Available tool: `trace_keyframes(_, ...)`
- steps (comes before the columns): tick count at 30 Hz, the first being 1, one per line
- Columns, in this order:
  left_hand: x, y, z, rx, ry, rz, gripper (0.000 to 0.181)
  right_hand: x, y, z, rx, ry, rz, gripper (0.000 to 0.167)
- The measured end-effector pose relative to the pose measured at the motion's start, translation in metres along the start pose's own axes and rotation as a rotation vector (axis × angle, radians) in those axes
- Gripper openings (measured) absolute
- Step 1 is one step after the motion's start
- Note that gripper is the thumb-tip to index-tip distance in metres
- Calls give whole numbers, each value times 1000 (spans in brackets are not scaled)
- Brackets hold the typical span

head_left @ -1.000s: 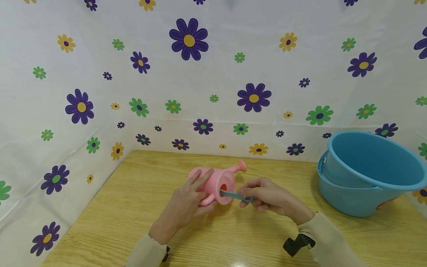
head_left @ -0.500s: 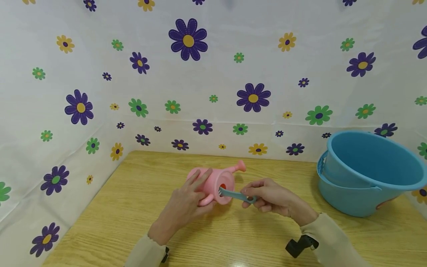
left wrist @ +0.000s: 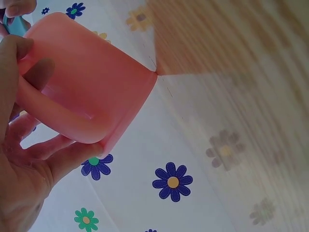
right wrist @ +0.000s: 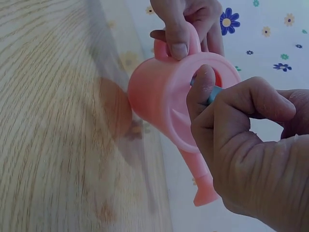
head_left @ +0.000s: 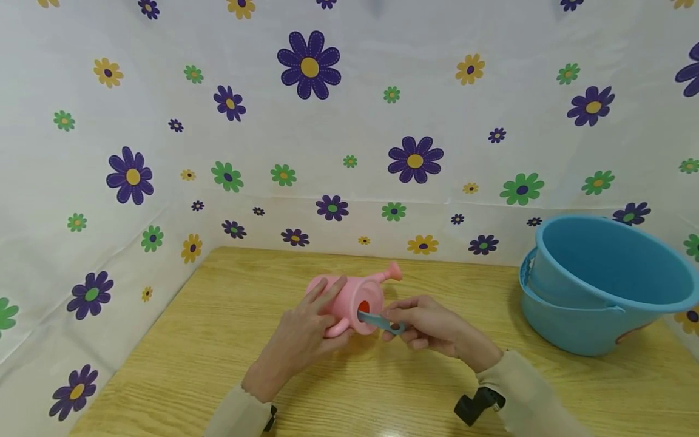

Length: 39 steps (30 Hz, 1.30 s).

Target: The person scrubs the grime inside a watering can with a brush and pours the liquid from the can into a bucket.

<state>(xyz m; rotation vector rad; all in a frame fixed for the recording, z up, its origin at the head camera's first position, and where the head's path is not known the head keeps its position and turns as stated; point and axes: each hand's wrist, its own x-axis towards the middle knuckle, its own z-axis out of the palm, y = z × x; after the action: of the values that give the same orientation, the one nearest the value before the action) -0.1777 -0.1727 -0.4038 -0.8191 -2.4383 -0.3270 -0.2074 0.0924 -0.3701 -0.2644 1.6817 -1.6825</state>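
A pink watering can (head_left: 344, 297) lies tilted on its side above the wooden table, its round opening facing right. My left hand (head_left: 300, 334) grips its body around the handle; in the left wrist view the thumb and fingers (left wrist: 72, 157) hold it from both sides. From the right, my right hand (head_left: 431, 328) pinches the blue-grey handle of a small brush (head_left: 377, 320), which has a hole at its end. The brush's head is inside the can's opening, hidden. In the right wrist view, the pink spout (right wrist: 200, 181) points away below the opening.
A large blue bucket (head_left: 579, 328) with a carrying handle stands at the right of the wooden table (head_left: 180, 346). Flower-patterned white sheeting (head_left: 349, 121) rises behind and along the left side.
My right hand first drew the brush outward, showing pale bristles at the opening, then pushed it back left into the can. My left hand and the watering can stayed almost still.
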Motion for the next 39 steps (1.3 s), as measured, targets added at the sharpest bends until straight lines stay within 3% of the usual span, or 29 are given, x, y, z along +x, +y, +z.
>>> trace_keyframes(3, 1, 0, 0, 6, 5, 3, 38, 3, 0, 2, 5, 0, -5, 28)
trace_keyframes(19, 5, -1, 1, 18, 16, 31, 43, 12, 1, 8, 54, -1, -41, 23)
trace_keyframes(23, 5, -1, 1, 13, 16, 18, 34, 12, 3, 8, 81, 10, -38, 23)
trace_keyframes(28, 5, 0, 1, 2, 19, 19, 38, 9, 3, 6, 95, 8, -24, 24)
trace_keyframes(39, 5, 0, 1, -28, 14, -19, 26, -4, 2, -11, 71, -20, -19, 30)
